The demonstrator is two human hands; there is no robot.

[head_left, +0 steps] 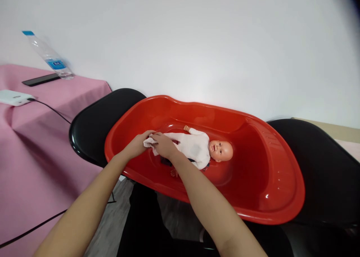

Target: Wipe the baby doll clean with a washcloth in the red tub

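A baby doll (194, 144) in a white long-sleeved suit lies on its back in a red plastic baby bathtub (253, 174), its head towards the right. At the doll's leg end, my left hand (140, 142) is closed on a crumpled white cloth (154, 149). My right hand (165, 145) grips the same cloth close beside it, fingers bent. Whether this cloth is a separate piece or part of the doll's suit, I cannot tell. My right hand and forearm hide part of the doll's lower body.
Black chair seats (95, 126) stand under and beside both ends of the tub. On the left, a pink-covered table (84, 96) bears a water bottle (56, 62), a dark flat bar (42, 79) and a white device (17, 97) with a black cable. A white wall rises behind.
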